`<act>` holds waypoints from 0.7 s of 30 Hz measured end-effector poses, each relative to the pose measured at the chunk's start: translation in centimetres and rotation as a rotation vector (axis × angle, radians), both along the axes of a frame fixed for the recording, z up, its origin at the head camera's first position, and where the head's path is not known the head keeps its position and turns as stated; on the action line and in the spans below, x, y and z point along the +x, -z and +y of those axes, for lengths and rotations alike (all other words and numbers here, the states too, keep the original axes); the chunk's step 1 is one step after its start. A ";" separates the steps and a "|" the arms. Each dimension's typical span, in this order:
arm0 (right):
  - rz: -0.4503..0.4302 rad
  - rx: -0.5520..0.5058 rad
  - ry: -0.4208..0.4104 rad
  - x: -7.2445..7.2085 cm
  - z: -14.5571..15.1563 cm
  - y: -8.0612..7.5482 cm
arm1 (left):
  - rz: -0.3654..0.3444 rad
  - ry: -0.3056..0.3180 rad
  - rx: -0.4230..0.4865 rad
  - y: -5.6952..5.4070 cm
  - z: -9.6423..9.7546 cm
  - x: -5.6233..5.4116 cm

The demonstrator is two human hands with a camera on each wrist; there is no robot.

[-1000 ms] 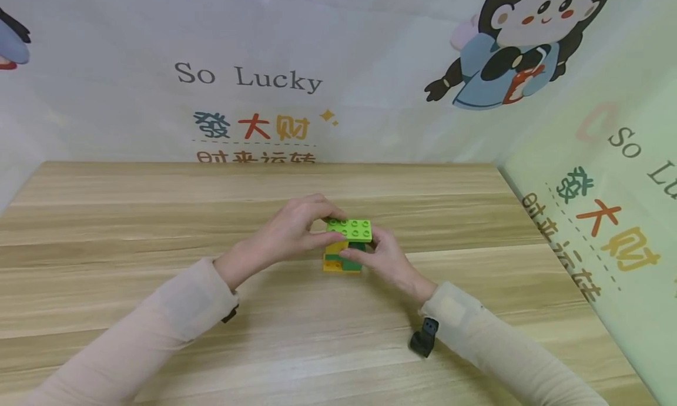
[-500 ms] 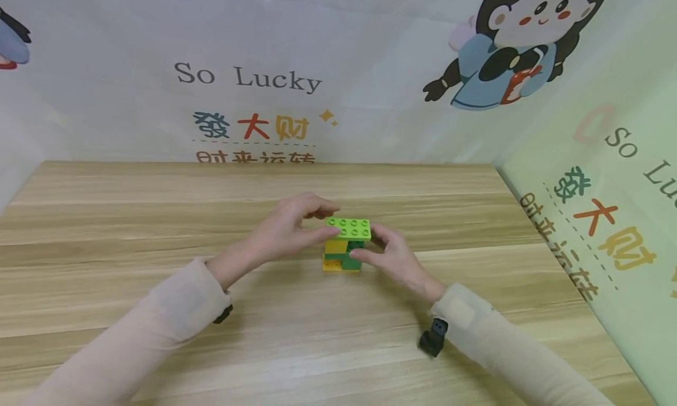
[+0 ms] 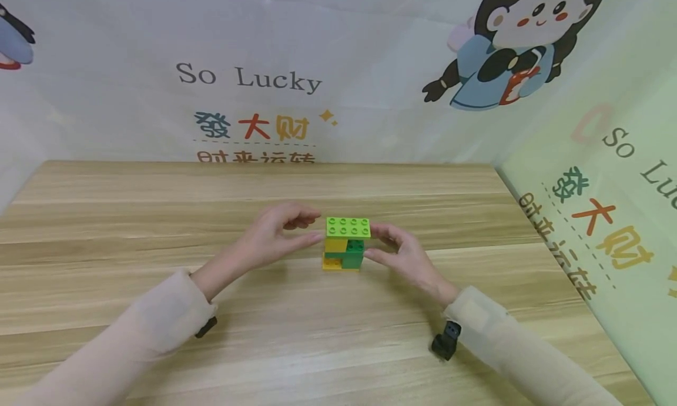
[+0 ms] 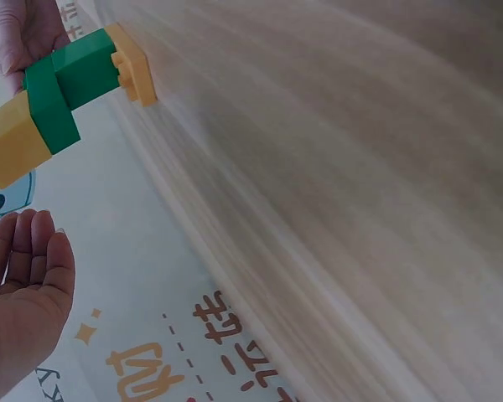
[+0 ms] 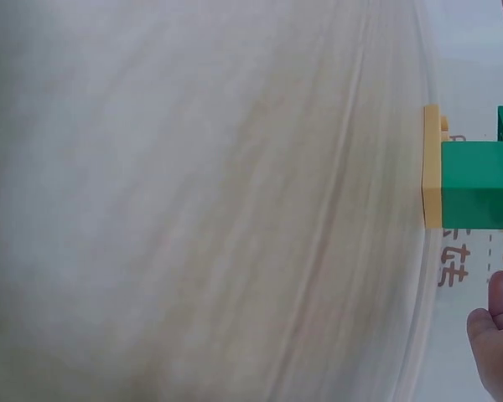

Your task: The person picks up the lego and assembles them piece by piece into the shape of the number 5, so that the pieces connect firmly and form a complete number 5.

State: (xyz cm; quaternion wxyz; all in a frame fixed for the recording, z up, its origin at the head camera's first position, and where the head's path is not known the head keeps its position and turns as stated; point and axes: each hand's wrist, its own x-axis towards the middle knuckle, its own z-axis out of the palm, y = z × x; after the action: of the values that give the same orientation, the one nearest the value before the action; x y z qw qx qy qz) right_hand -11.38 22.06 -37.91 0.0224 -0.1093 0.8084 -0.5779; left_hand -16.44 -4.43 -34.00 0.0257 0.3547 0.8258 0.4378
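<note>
A small tower of toy building bricks stands upright on the table. Its top is a lime green brick with studs. Below come a yellow-orange brick, green bricks and an orange base plate. My left hand hovers left of the tower, apart from it, thumb and fingers spread and holding nothing. Close by the right side is my right hand, its fingers loosely bent; I cannot tell if a fingertip touches the lime brick. The left wrist view shows the tower between my left hand and right hand.
The wooden table reaches back to a white printed cloth. Another cloth wall borders the table's right edge. A black strap-on device hangs at my right sleeve.
My left hand has let go of the lime brick and drawn back to the left. My right hand has moved off the tower to the right. The tower stays in place.
</note>
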 end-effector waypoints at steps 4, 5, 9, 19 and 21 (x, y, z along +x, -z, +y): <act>-0.001 0.005 -0.004 0.2 0.1 0.1 | -0.026 -0.026 0.008 0.5 -0.2 0.2; -0.002 0.011 -0.002 0.2 0.1 0.2 | -0.031 -0.030 0.013 0.6 -0.2 0.3; -0.013 0.023 -0.007 0.4 0.0 0.2 | -0.063 -0.045 0.030 0.8 -0.2 0.5; 0.015 0.009 -0.031 0.6 -0.1 0.7 | -0.129 -0.096 0.145 1.6 0.5 1.0; 0.010 0.002 -0.034 0.6 -0.1 0.8 | -0.157 -0.112 0.168 1.6 0.7 1.2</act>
State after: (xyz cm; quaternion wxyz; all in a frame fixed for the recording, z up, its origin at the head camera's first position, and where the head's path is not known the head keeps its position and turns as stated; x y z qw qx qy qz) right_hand -10.76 21.94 -38.69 0.0281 -0.1257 0.8073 -0.5760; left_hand -15.21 -3.71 -35.63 0.0362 0.2736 0.8000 0.5328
